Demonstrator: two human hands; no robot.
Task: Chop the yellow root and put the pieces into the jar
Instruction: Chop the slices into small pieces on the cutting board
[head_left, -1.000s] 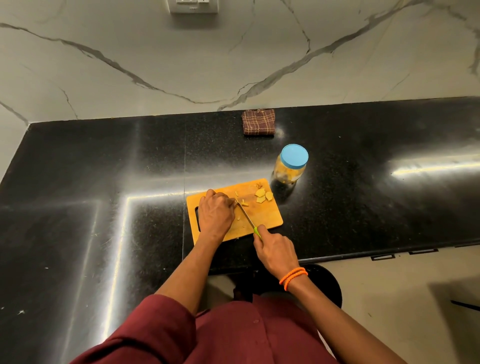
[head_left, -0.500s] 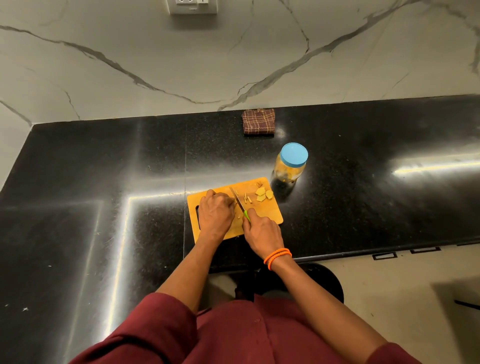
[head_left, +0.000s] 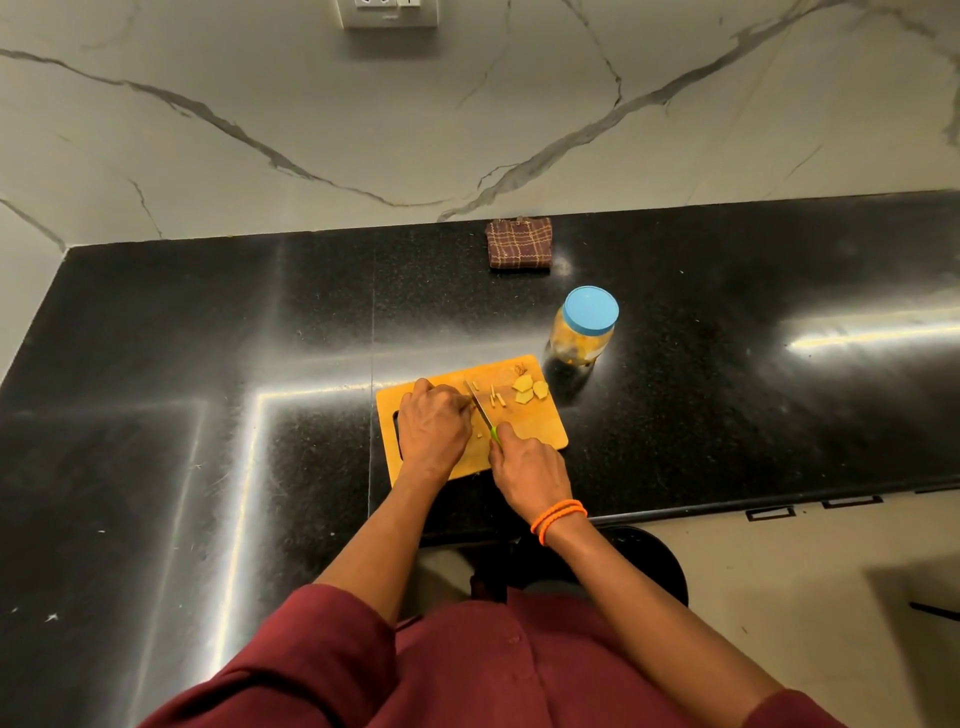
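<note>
No writing is readable anywhere. At frame centre, the left hand (head_left: 434, 423) curls over the yellow root on the cutting board (head_left: 540, 431); the root itself is hidden. The right hand (head_left: 527, 467) grasps the knife (head_left: 480, 408). Cut pieces (head_left: 530, 388) lie toward the board's upper right corner, the lidded jar (head_left: 584, 330) just beyond on the counter (head_left: 727, 405), which stretches wide and dark to either side.

Maroon sleeves (head_left: 291, 654); orange wrist bands (head_left: 558, 517).
</note>
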